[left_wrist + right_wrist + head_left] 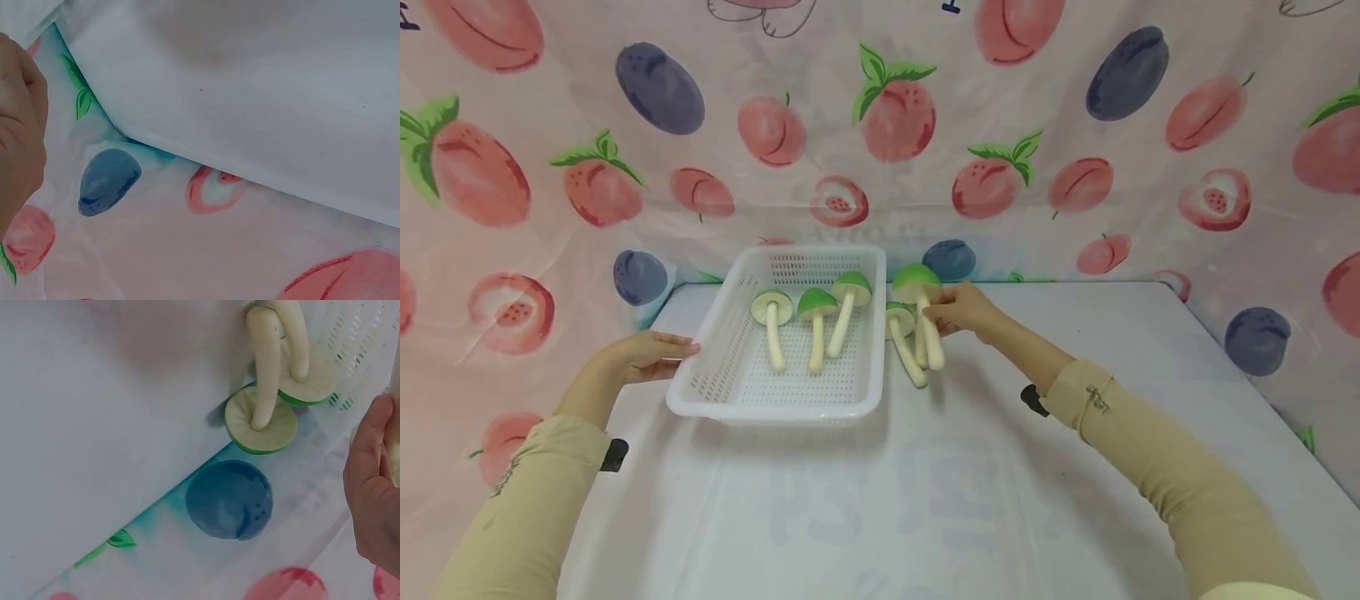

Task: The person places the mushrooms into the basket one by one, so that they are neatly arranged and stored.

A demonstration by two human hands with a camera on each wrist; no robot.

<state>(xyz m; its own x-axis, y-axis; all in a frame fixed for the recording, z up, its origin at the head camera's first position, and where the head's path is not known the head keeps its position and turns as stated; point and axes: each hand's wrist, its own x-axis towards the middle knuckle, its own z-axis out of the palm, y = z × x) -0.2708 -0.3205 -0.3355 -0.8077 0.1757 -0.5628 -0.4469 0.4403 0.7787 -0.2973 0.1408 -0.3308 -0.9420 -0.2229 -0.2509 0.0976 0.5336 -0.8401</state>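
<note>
In the head view my right hand (966,312) pinches the stem of a toy mushroom with a green cap (917,283), just right of a white plastic basket (775,410). Below it, another green-capped mushroom (910,354) lies against the basket's right side, and a further one is mostly hidden behind the held stem. The right wrist view shows these two mushrooms (261,419) cap down in that picture, with the hand at its right edge. My left hand (643,354) grips the basket's left rim with its fingertips. Three mushrooms (817,304) lie inside the basket.
A white cloth covers the table (970,500). Behind it hangs a fruit-print curtain (820,75), also seen past the table edge in both wrist views. A black wrist strap (613,456) shows by the left sleeve.
</note>
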